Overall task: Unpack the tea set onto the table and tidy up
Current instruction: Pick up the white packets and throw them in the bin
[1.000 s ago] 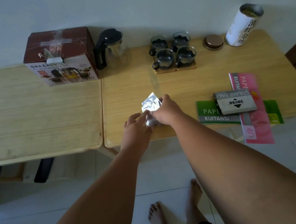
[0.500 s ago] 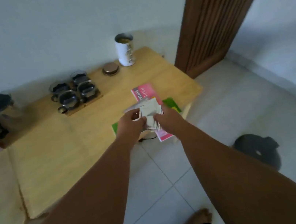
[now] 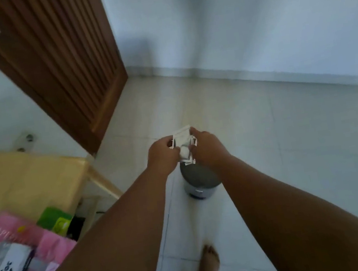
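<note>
- Centre of frame: the left hand (image 3: 162, 155) and right hand (image 3: 208, 148) meet on a white crumpled wad (image 3: 183, 145) of packing. Each pinches one side, the fingers (image 3: 196, 131) curled onto its edges, so neither hand is free.
- The wad is held in the air, clear of the table (image 3: 28, 171) at the left edge. Its longer axis runs roughly up and down the frame, and its lower tip hangs between the two wrists.
- Key relation: the bin (image 3: 199, 179) stands on the floor (image 3: 290, 142) just below the wad in the frame. Its dark top is partly hidden behind the hands. Whether a lid covers it cannot be told.
- Both hands lie equally near the bin, and the right wrist overlaps its rim.
- Judgement: the tidying step is in hand. The drop depends on the wad being over the opening, and on the top being open.
- Lower left: pink and green booklets (image 3: 49, 238) lie on the table.
</note>
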